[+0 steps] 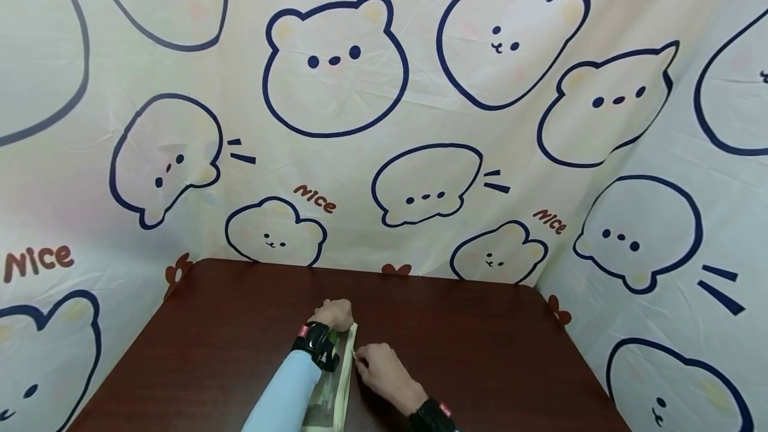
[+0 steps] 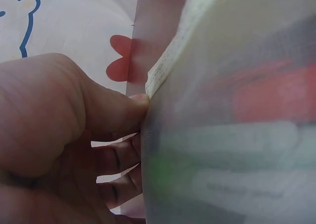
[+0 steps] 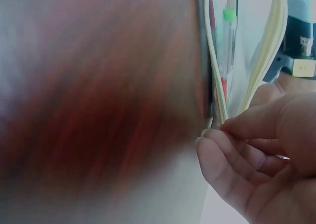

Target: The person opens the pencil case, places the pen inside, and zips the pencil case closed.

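A see-through pencil pouch [image 1: 322, 400] with cream zip edging [image 1: 347, 379] stands on the table in the head view. In the left wrist view, my left hand [image 2: 59, 130] pinches one end of it between thumb and fingers. Pens [image 2: 237, 145] and something red [image 2: 276, 95] show blurred through its clear side. My right hand [image 3: 256, 150] pinches the cream edging with thumb and forefinger, where the two bands meet; the fingertips cover whatever zip pull is there. Beyond those fingers the bands spread apart, and a pen [image 3: 229, 41] with green and red parts lies between them.
The dark brown table [image 1: 492, 345] reaches to a cloth backdrop [image 1: 336, 172] printed with bear faces. That cloth also hangs along the left and right sides. Black wrist cameras [image 1: 316, 344] sit on both wrists, the left one close over the pouch.
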Demonstrator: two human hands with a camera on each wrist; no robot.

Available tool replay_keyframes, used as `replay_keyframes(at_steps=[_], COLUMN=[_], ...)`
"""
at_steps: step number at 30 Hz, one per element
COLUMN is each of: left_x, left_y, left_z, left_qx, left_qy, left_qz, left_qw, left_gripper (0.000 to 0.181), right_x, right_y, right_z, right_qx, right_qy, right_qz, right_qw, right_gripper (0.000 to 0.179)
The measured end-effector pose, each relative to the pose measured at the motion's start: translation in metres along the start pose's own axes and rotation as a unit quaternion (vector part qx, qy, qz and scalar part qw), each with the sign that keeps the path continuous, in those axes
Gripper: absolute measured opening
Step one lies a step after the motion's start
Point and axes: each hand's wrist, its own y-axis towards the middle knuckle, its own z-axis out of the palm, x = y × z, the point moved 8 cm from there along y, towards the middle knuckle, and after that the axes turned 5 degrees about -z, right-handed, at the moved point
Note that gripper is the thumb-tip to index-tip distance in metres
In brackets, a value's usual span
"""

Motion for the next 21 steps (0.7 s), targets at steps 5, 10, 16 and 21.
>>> replay_keyframes(at_steps=[5,10,16,21], left_x=[-0.001,0.000,0.001,0.000], left_y=[0.002,0.003,0.003,0.002], left_z=[-0.001,0.000,0.002,0.001], left_qx=[0.003,0.010,0.013,0.013], left_qy=[0.009,0.010,0.012,0.009], left_qz=[0.018,0.022,0.019,0.016], left_qw=[0.9998,0.9997,0.9997,0.9998], left_gripper=[0.024,0.030,0.028,0.014], right_x=[0.008,0.017,0.026,0.033], right_y=[-0.008,-0.017,-0.025,-0.031], right_z=[-0.001,0.000,0.004,0.003], right_qx=[0.007,0.025,0.055,0.064], right_qy=[0.005,-0.002,-0.009,-0.001], right_qz=[-0.009,-0.025,-0.047,-0.062], right_qw=[0.9999,0.9994,0.9974,0.9960], right_gripper=[0.014,0.013,0.015,0.023])
